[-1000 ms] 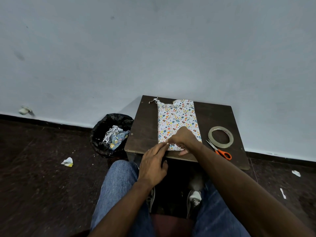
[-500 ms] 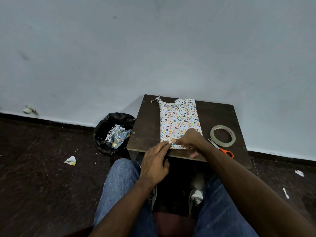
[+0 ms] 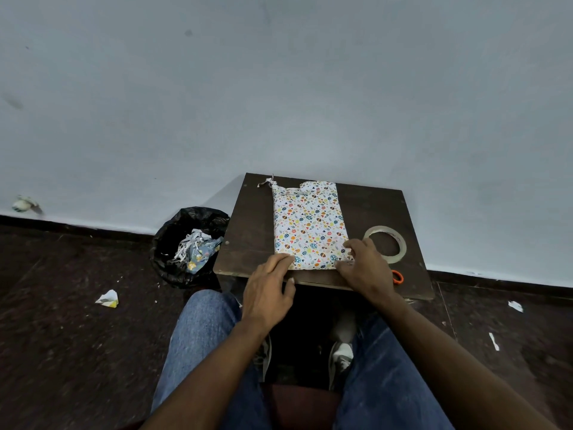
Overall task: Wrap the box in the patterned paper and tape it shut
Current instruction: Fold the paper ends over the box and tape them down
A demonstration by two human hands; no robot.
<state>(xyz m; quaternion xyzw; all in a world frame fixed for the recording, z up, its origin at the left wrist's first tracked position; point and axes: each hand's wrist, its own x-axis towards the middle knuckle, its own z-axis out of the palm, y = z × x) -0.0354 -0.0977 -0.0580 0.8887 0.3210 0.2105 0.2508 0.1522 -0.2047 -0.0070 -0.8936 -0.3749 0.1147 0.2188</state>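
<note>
Both grips flat — left hand [image 3: 267, 293], right hand [image 3: 366, 268] press wrapped box [image 3: 310, 225]; scissors [image 3: 397, 277] mostly hidden.

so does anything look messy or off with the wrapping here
Yes. The far end of the patterned paper is ragged: a torn, twisted scrap sticks out at its far left corner and the edge looks notched. Paper scraps also litter the floor.

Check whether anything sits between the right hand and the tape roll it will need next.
Nothing visible does. The right hand rests at the wrapped box's near right corner, and the tape roll lies just beyond it on bare table.
</note>
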